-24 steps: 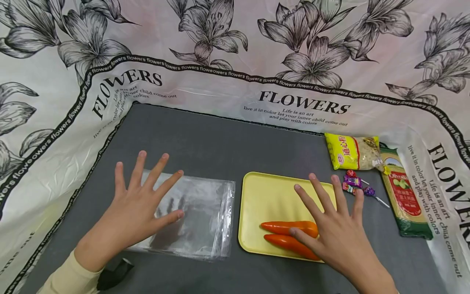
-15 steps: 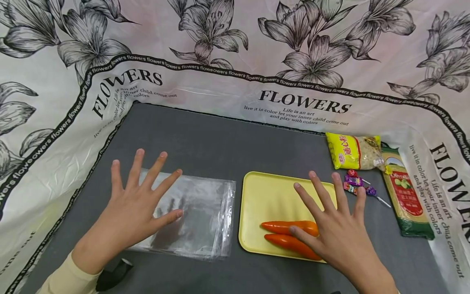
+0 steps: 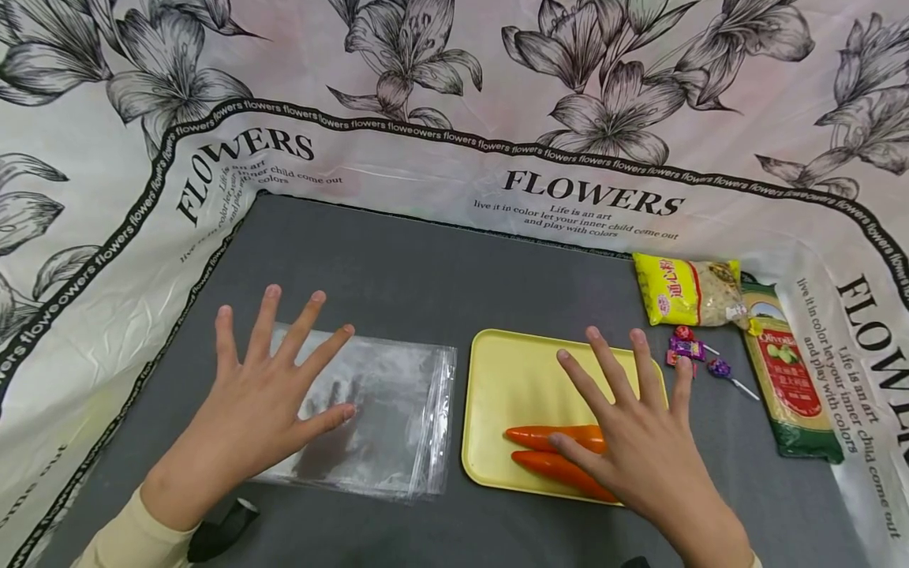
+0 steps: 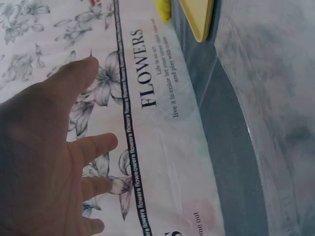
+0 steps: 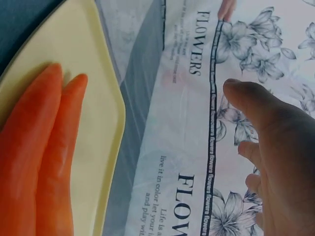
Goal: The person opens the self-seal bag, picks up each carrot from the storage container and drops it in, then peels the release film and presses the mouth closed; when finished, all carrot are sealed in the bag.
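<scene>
- Two orange vegetables point(image 3: 561, 472) lie on the yellow tray point(image 3: 511, 379); a nudge could roll them.
- Right hand point(image 3: 642, 446): fingers apart, holding nothing; its thumb might bump them.
- Left hand point(image 3: 256, 402): likewise; brushing the clear bags point(image 3: 398, 426) (seemingly stacked) could skid them.

A gray table point(image 3: 398, 260) bears clear bags point(image 3: 383, 410), a tray point(image 3: 521, 386), lollipops point(image 3: 720, 368) and packets point(image 3: 671, 292).

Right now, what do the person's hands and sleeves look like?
Left hand and right hand: both bare and ungloved, fingers unadorned. The left sleeve is plain pale cream, ending at the wrist. A black piece shows beside that wrist; can't tell whether it's worn. The right sleeve barely enters the frame.
</scene>
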Tool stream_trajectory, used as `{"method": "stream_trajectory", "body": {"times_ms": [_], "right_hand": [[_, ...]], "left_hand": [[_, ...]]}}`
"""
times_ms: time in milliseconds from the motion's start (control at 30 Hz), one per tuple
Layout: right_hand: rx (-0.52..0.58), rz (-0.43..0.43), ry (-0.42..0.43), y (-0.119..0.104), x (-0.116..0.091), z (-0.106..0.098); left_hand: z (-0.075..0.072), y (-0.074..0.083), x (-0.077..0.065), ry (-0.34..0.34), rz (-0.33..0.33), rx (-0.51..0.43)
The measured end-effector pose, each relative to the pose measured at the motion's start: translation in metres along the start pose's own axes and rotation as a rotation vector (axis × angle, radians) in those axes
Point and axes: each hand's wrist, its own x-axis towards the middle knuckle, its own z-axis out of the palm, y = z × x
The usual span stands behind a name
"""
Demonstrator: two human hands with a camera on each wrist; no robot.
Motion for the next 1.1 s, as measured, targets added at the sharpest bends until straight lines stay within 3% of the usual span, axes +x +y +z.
{"method": "stream_trajectory", "body": {"times_ms": [367, 533, 767, 1100], "right_hand": [[0.153, -0.025, 0.000, -0.026, 0.009, 0.030], [0.205, -0.085, -0.015, -0.046, 0.013, 0.049], [0.250, -0.199, -0.015, -0.073, 0.016, 0.068], [0.233, -0.322, -0.096, -0.096, 0.020, 0.088]], "left_hand": [[0.032, 0.005, -0.009, -0.093, 0.002, -0.080], [0.051, 0.005, -0.015, -0.145, -0.006, -0.109], [0.074, 0.002, -0.025, -0.161, -0.025, -0.182], [0.093, -0.004, -0.036, -0.197, -0.078, -0.229]]}}
